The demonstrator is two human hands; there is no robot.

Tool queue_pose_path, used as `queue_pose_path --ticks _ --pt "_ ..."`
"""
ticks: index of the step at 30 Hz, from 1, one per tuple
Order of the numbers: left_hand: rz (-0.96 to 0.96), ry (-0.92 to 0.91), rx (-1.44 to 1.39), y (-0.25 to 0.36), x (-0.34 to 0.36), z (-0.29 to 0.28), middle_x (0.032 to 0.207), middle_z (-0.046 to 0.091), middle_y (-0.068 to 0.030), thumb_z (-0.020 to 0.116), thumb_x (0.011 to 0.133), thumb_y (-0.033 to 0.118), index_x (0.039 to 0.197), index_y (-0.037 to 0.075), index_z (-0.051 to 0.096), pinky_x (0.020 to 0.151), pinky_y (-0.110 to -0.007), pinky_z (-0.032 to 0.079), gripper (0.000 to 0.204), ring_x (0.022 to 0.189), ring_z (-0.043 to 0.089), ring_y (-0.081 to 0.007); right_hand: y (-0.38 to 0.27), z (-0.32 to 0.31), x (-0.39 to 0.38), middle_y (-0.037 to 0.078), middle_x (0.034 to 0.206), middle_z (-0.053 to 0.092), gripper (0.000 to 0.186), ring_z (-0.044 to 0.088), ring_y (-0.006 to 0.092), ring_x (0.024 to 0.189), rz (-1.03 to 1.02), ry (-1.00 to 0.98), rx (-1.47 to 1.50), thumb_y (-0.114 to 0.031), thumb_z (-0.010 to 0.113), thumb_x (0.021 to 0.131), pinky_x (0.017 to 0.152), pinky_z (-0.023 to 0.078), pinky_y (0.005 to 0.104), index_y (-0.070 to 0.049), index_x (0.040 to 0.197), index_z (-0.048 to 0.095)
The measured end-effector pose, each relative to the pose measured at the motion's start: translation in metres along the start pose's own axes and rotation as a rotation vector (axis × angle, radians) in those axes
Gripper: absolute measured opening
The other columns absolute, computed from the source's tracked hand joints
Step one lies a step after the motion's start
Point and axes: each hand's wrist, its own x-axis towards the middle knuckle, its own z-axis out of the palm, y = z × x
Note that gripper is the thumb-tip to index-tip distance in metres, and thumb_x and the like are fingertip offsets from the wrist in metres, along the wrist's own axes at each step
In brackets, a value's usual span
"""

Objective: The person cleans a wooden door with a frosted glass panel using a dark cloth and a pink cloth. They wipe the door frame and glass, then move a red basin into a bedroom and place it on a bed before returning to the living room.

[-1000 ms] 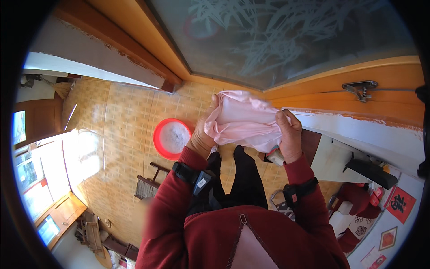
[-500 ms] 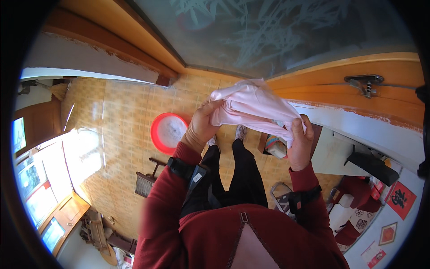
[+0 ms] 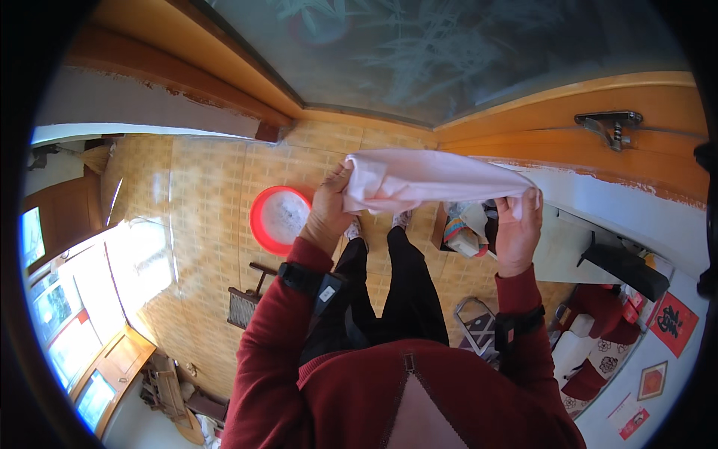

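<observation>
Watching from afar, I see the left hand gripping one end of a pale pink cloth and the right hand pinching the other end between thumb and fingers. The cloth spans the gap between them, drawn out sideways, creased and folded, above the floor.

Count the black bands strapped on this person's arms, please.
2: the left band is around the left red sleeve, below the cuff; the right band is around the right red sleeve. Others could be hidden underneath.
</observation>
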Motion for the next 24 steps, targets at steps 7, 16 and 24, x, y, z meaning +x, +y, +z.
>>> queue_pose_path --ticks 7,16,24 --pt "-0.053 -0.062 0.193 0.037 -0.021 -0.001 0.107 0.069 -0.0056 0.056 0.105 0.021 0.115 0.006 0.064 0.084 -0.031 0.056 0.019 0.096 0.068 -0.0162 -0.022 -0.007 0.033 0.008 0.12 0.066 0.03 0.062 0.0177 0.113 -0.079 -0.024 -0.059 -0.03 0.059 0.105 0.102 0.049 0.0362 -0.005 0.122 0.058" --pt "-0.068 0.015 0.134 0.008 -0.044 0.022 0.124 0.066 -0.0066 0.049 0.107 0.02 0.136 0.006 0.054 0.095 -0.033 0.055 0.032 0.111 0.066 -0.0167 0.048 0.004 0.007 0.01 0.157 0.044 0.073 0.038 0.0299 0.146 0.436 -0.069 0.523 -0.061 0.041 0.104 0.122 0.025 0.052 -0.009 0.155 0.039" --pt "0.028 0.037 0.288 0.019 -0.06 -0.027 0.128 0.064 -0.0093 0.054 0.101 0.003 0.123 0.007 0.057 0.1 -0.038 0.053 0.023 0.116 0.063 -0.0208 0.088 0.018 -0.022 0.008 0.132 0.06 0.05 0.059 0.0215 0.123 0.547 -0.348 0.161 -0.015 0.069 0.097 0.108 0.046 0.04 -0.002 0.141 0.048"
